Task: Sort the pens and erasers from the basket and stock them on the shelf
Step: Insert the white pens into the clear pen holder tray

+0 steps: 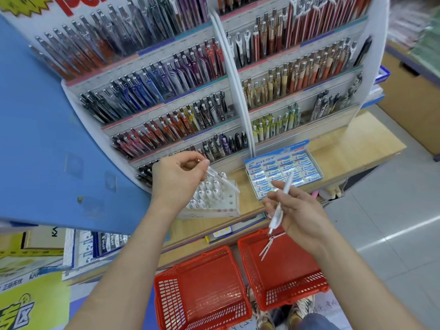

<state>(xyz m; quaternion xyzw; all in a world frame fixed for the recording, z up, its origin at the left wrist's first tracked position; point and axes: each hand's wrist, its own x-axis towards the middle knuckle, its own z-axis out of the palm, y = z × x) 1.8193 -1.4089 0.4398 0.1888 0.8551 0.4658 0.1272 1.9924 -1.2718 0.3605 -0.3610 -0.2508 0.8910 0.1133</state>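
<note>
My left hand (177, 178) pinches a white pen (223, 181) by its upper end, slanted over a white pen holder (228, 201) whose holes hold several white pens. My right hand (301, 213) grips another white pen (282, 201), upright, above the right red basket (285, 298). Two thin pens (270, 245) lie in that basket. The left red basket (202, 303) looks empty. A blue box of Pilot erasers (284, 173) sits on the wooden shelf (345, 148), to the right of the holder.
A white tiered display (190, 91) packed with rows of pens rises behind the shelf. A blue panel (47, 139) stands at the left, with stock boxes (95, 244) beneath it. Grey tiled floor (392, 222) lies at the right. My shoes (297, 313) are below the baskets.
</note>
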